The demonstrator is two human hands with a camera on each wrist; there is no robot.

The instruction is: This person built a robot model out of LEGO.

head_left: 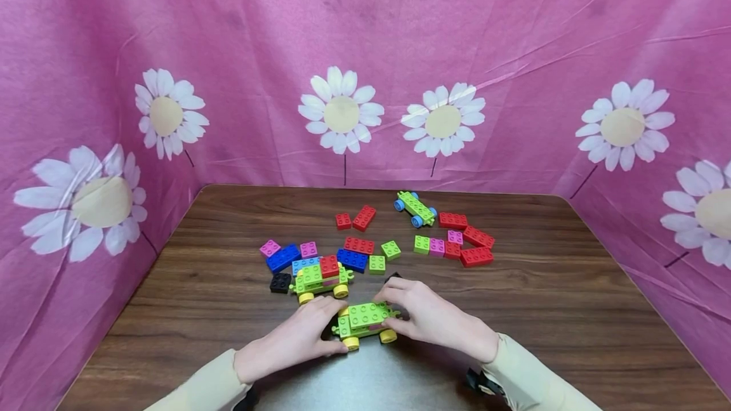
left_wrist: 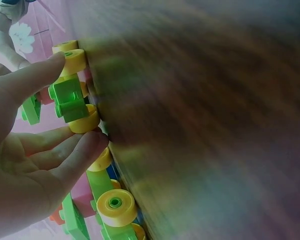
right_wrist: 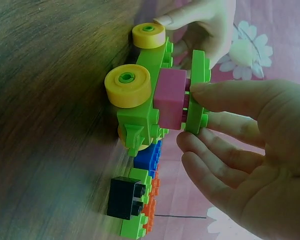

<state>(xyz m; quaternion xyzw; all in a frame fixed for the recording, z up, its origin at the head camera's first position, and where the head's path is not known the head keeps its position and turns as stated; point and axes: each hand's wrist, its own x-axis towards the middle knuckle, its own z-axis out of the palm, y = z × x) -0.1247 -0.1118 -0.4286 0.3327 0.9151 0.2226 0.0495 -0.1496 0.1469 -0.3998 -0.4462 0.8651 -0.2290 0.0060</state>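
Observation:
A green toy car chassis with yellow wheels (head_left: 352, 343) stands on the table between both hands. My left hand (head_left: 294, 335) holds its left end, thumb and fingers against the wheels on either side (left_wrist: 84, 120). On the chassis sits a pink brick (right_wrist: 170, 97). Above it is a flat green plate (right_wrist: 196, 92), with part of the pink studs showing in the gap under it. My right hand (head_left: 436, 319) pinches this plate at its right end between thumb and fingers. Just behind stands a second green car (head_left: 308, 276) with yellow wheels and a red brick (head_left: 329, 265) on top.
Blue bricks (head_left: 352, 260), a black brick (head_left: 280, 282) and several green, pink and red bricks lie beyond the cars. A green chassis with blue wheels (head_left: 415, 208) stands far back. Red bricks (head_left: 476, 257) lie right of it. A pink flowered cloth (head_left: 251, 81) hangs behind the table.

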